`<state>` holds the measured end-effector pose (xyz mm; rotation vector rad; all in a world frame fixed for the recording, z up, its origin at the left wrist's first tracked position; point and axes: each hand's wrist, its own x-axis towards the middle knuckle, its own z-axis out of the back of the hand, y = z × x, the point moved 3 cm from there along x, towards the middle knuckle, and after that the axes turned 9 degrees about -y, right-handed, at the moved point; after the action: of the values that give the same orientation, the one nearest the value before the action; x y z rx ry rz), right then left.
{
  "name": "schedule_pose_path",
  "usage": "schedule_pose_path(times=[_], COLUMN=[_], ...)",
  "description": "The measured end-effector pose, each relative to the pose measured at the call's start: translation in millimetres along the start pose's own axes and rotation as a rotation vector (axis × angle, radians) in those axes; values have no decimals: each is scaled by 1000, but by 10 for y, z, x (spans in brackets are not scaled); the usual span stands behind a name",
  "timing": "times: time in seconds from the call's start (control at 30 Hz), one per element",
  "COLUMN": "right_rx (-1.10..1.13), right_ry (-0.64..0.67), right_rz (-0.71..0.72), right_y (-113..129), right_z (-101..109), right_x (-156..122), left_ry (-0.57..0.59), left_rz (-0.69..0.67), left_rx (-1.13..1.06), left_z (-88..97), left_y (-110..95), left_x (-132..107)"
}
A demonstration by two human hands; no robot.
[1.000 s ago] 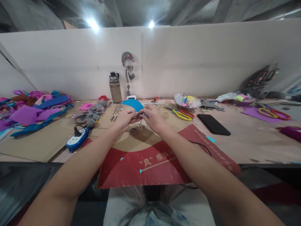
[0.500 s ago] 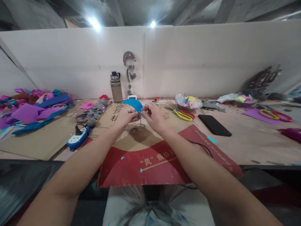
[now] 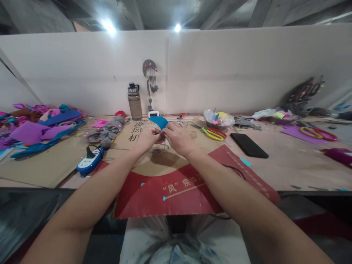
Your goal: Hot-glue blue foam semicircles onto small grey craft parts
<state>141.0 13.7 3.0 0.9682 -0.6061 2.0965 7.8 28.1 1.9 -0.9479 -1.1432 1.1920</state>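
My left hand (image 3: 147,138) and my right hand (image 3: 177,138) meet over the middle of the cardboard sheet (image 3: 170,176), fingers pinched together on a small grey piece (image 3: 162,137) between them. A thin string loops down from the piece to a small coil (image 3: 158,150) on the cardboard. Just behind my fingers sits a blue half-round felt piece (image 3: 158,121), partly hidden by my hands.
A power strip (image 3: 89,161) lies at left, with grey felt bits (image 3: 107,131) and a pile of coloured felt (image 3: 35,128) beyond. A water bottle (image 3: 134,102) stands at the back wall. Yellow scissors (image 3: 213,134), a black phone (image 3: 249,145) and more scissors (image 3: 319,132) lie right.
My right hand has come down and closed in on the left; the blue felt piece is now lower and more hidden behind my fingers.
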Motion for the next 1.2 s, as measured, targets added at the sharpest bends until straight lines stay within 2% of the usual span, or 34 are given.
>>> schedule_pose_path(times=[0.1,0.2,0.37,0.47,0.6,0.7,0.77,0.9,1.1,1.2], right_rx=[-27,28,360,566,570,473,405,271,136,87], right_ry=[24,-32,-269,-329,-202,-108,-101,-132,-100,-83], right_rz=[4,-63,-416,-518,-438,-380,-368,-315,-217,-185], right_y=[9,-20,-169,-201,-152,-135,-142,-132,-56,-26], right_z=[-42,-88,-7,60,-33,-180,-228,-171,-49,-37], right_x=[0,-2,-18,-31,-43,-66,-78,-71,-48,-37], left_ry=[27,33,29,3,-43,-32,-25,-13,-21,-30], left_rz=[-7,-9,3,39,53,12,-29,-104,-76,-118], left_rx=[42,68,38,-38,-25,26,77,136,143,216], left_z=[5,8,27,72,140,139,114,47,10,12], left_y=[-34,-43,33,119,168,110,49,-54,-95,-115], left_x=[-15,-13,38,107,168,136,90,3,-44,-49])
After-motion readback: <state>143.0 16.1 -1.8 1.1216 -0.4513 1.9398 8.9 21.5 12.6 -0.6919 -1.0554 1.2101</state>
